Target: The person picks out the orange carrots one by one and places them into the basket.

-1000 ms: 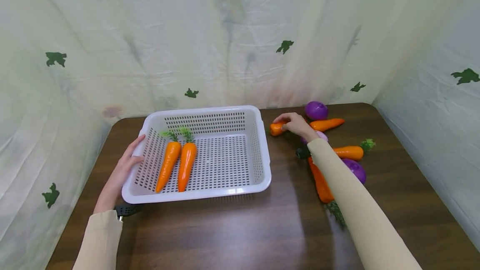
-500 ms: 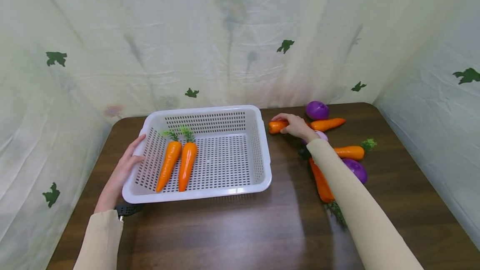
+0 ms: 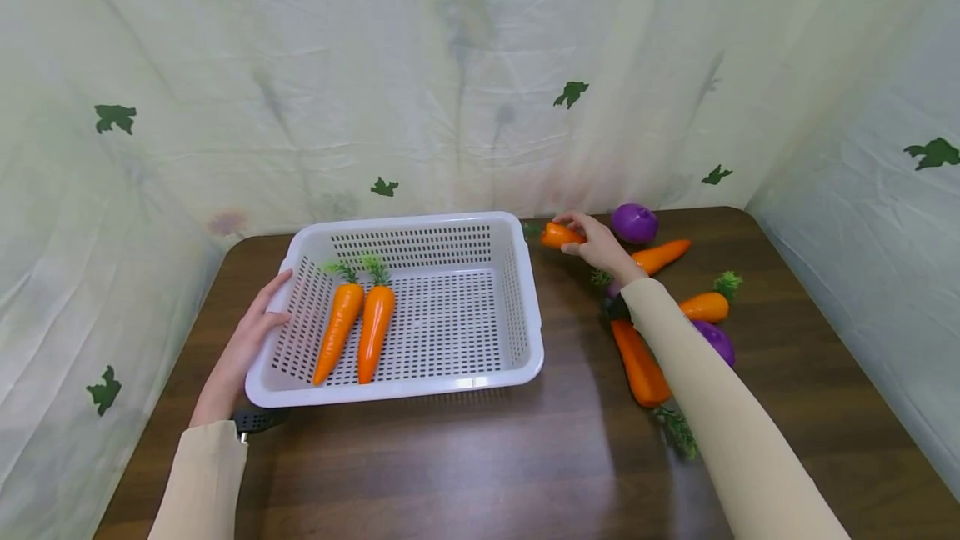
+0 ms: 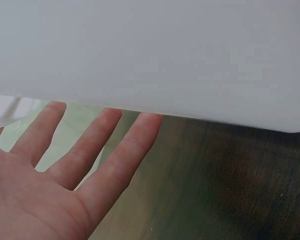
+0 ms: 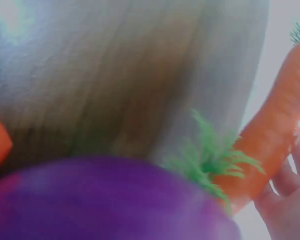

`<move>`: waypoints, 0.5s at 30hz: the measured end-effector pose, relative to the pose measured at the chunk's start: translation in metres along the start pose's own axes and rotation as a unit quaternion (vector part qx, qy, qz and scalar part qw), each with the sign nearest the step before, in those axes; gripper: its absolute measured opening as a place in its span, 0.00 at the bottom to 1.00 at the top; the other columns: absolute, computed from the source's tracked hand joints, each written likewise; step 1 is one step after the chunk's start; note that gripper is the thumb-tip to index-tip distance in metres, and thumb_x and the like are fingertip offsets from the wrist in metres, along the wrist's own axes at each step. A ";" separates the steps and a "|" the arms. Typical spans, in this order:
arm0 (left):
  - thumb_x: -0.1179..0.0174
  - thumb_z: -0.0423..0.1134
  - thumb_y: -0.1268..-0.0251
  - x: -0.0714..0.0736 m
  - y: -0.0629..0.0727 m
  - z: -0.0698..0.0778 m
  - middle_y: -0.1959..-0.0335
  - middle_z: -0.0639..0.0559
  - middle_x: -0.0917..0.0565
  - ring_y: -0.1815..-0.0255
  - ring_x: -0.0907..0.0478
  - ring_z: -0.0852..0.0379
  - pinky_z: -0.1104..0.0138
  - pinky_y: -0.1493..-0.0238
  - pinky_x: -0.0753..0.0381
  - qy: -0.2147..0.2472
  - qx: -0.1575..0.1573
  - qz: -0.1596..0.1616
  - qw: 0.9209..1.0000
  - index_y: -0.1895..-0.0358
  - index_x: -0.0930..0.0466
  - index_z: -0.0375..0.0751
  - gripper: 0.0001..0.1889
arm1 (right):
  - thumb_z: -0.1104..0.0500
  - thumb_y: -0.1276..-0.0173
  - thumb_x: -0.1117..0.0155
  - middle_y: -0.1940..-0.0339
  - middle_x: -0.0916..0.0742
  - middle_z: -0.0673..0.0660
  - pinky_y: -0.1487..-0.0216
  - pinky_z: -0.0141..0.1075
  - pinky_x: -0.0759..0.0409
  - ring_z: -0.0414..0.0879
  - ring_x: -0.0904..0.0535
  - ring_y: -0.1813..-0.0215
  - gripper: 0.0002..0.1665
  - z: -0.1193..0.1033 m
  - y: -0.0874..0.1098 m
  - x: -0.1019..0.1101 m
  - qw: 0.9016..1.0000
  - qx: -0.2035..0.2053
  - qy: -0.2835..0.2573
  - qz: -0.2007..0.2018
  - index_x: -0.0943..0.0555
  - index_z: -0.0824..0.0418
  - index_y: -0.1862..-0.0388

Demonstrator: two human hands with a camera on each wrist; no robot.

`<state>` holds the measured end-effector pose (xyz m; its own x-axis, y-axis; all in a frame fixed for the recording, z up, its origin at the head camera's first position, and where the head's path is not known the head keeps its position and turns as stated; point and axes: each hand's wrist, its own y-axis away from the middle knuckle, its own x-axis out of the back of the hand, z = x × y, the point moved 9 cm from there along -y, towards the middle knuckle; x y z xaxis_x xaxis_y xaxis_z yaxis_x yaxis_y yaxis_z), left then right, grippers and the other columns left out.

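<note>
My left hand [image 3: 240,348] rests against the left side of a white perforated plastic basket [image 3: 405,391]. In the left wrist view its straight fingertips touch the lower edge of the basket wall. Two carrots [image 3: 339,332] with green tops lie in the basket's left half. Right of the basket, my right hand [image 3: 600,247] grips another carrot [image 3: 561,235], its leafy top pointing toward the basket rim. The right wrist view shows this carrot [image 5: 290,95] along the fingers, with green leaves [image 5: 207,160] of another in front.
A purple onion [image 3: 634,223] and a carrot [image 3: 662,256] lie beyond my right wrist. Near the right sleeve are another carrot [image 3: 705,307], a second onion [image 3: 714,342] and a large carrot [image 3: 641,369]. A leaf-patterned curtain [image 3: 465,90] hangs behind the brown table [image 3: 450,465].
My right hand has moved slightly up and back with the carrot, whose green top now shows. The carrots beside the right arm have shifted a little. My left hand and the basket stay put.
</note>
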<state>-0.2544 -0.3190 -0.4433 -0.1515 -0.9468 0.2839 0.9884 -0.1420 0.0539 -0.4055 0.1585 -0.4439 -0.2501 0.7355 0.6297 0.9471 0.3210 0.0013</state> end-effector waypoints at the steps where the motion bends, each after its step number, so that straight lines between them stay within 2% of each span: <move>1: 0.60 0.41 0.24 0.000 0.000 0.000 0.29 0.33 0.53 0.55 0.25 0.63 0.62 0.63 0.17 0.000 0.001 0.000 1.000 0.23 0.58 0.65 0.31 | 0.65 0.31 0.40 0.39 0.26 0.65 0.38 0.53 0.33 0.59 0.32 0.39 0.26 -0.002 0.000 0.003 1.000 0.000 -0.011 0.007 0.31 0.58 0.36; 7: 0.60 0.41 0.24 0.000 0.001 0.000 0.29 0.33 0.53 0.56 0.25 0.64 0.62 0.64 0.17 0.002 0.003 0.000 1.000 0.23 0.58 0.66 0.31 | 0.64 0.30 0.42 0.37 0.26 0.63 0.40 0.52 0.31 0.59 0.32 0.39 0.25 -0.020 0.003 0.019 0.997 0.017 -0.061 0.040 0.34 0.59 0.35; 15: 0.60 0.40 0.24 0.001 0.001 -0.001 0.29 0.33 0.53 0.55 0.25 0.64 0.62 0.64 0.17 0.003 0.005 0.000 1.000 0.23 0.58 0.65 0.31 | 0.64 0.27 0.47 0.39 0.26 0.64 0.42 0.52 0.31 0.60 0.31 0.41 0.22 -0.036 0.007 0.024 0.994 0.050 -0.088 0.040 0.35 0.60 0.36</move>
<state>-0.2540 -0.3202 -0.4436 -0.1508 -0.9484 0.2790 0.9883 -0.1385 0.0631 -0.3972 0.1570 -0.4004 -0.2138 0.8514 0.4790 0.9428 0.3083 -0.1272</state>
